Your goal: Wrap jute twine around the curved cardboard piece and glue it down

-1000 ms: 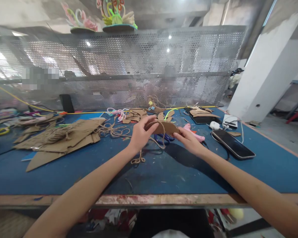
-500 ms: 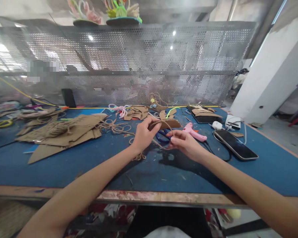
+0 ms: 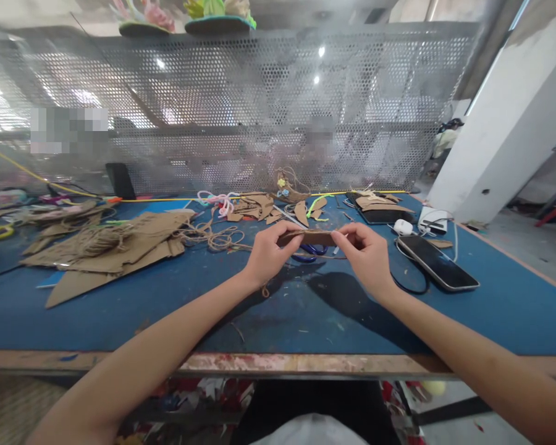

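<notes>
Between my two hands a brown cardboard piece [image 3: 319, 238] is held up above the table, seen nearly edge-on. My left hand [image 3: 271, 253] pinches its left end between thumb and fingers. The right end is gripped by my right hand [image 3: 365, 254], thumb on the near side. Thin brown twine [image 3: 327, 257] runs just below the piece; where it meets the cardboard is hidden. Under the cardboard lie blue-handled scissors [image 3: 304, 257], partly covered. A small loop of twine [image 3: 265, 290] shows beneath my left wrist.
Stacked cardboard sheets [image 3: 120, 253] carry a twine bundle on the left. Cardboard cutouts [image 3: 254, 207] and pipe cleaners [image 3: 217, 201] lie at the back. On the right are a phone [image 3: 438, 262], a white earphone case [image 3: 403, 227] and cables. A perforated metal screen [image 3: 259, 123] stands behind.
My right hand has gone from handling the twine to gripping the cardboard's right end. The pink glue gun is now hidden behind that hand. The view has shifted slightly.
</notes>
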A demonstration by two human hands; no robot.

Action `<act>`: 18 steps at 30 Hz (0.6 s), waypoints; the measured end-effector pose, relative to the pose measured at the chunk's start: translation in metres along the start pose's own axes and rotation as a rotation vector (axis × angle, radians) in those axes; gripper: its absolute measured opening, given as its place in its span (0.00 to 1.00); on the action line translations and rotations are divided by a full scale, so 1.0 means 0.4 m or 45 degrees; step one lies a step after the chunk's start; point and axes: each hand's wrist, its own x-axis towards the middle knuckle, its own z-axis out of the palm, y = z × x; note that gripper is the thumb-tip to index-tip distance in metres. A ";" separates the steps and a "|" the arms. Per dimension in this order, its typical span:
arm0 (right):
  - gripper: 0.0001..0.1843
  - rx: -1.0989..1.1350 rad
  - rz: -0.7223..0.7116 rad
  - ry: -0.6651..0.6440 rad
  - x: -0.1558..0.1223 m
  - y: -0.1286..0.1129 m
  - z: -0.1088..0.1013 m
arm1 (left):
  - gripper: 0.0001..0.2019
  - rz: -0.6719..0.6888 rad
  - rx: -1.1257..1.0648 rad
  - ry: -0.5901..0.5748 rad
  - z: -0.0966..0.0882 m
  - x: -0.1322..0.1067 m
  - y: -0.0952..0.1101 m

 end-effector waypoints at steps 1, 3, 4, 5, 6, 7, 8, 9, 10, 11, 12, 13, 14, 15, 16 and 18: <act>0.11 0.003 0.006 0.006 0.000 0.002 0.000 | 0.05 -0.006 0.003 0.000 0.000 0.000 0.001; 0.10 0.006 0.007 0.007 -0.001 0.002 0.000 | 0.05 -0.019 0.003 0.003 0.000 0.000 0.001; 0.10 0.003 0.004 0.004 -0.001 0.001 -0.001 | 0.05 -0.025 0.003 0.005 0.000 0.000 0.000; 0.10 -0.002 0.005 -0.002 -0.001 0.000 -0.001 | 0.05 -0.031 0.003 0.009 0.000 0.000 0.000; 0.11 -0.007 0.007 -0.012 -0.001 0.000 -0.001 | 0.05 -0.037 0.005 0.011 0.000 0.000 0.000; 0.12 -0.012 0.010 -0.022 0.000 0.000 -0.001 | 0.05 -0.042 0.006 0.014 0.001 -0.001 0.000; 0.13 -0.022 0.011 -0.034 0.000 0.001 -0.001 | 0.05 -0.045 0.007 0.016 0.001 -0.001 0.000; 0.14 -0.038 0.007 -0.047 0.001 0.004 -0.001 | 0.05 -0.047 0.008 0.015 0.001 -0.002 0.001; 0.15 -0.060 -0.002 -0.062 0.002 0.007 -0.001 | 0.05 -0.048 0.007 0.015 0.001 -0.002 0.002; 0.16 -0.090 -0.017 -0.081 0.003 0.010 -0.001 | 0.05 -0.049 0.002 0.014 0.001 -0.003 0.003; 0.16 -0.124 -0.041 -0.104 0.004 0.014 -0.002 | 0.05 -0.050 -0.006 0.014 0.000 -0.003 0.004; 0.16 -0.156 -0.072 -0.129 0.004 0.017 -0.002 | 0.05 -0.053 -0.018 0.017 0.000 -0.003 0.004; 0.16 -0.186 -0.108 -0.153 0.005 0.019 -0.003 | 0.05 -0.059 -0.030 0.019 0.000 -0.003 0.004; 0.16 -0.212 -0.144 -0.173 0.005 0.021 -0.004 | 0.05 -0.066 -0.042 0.022 -0.001 -0.002 0.004; 0.16 -0.236 -0.180 -0.186 0.005 0.022 -0.005 | 0.05 -0.072 -0.049 0.021 -0.001 -0.001 0.003; 0.16 -0.279 -0.235 -0.190 0.004 0.021 -0.006 | 0.05 -0.072 -0.057 0.006 -0.003 0.002 0.002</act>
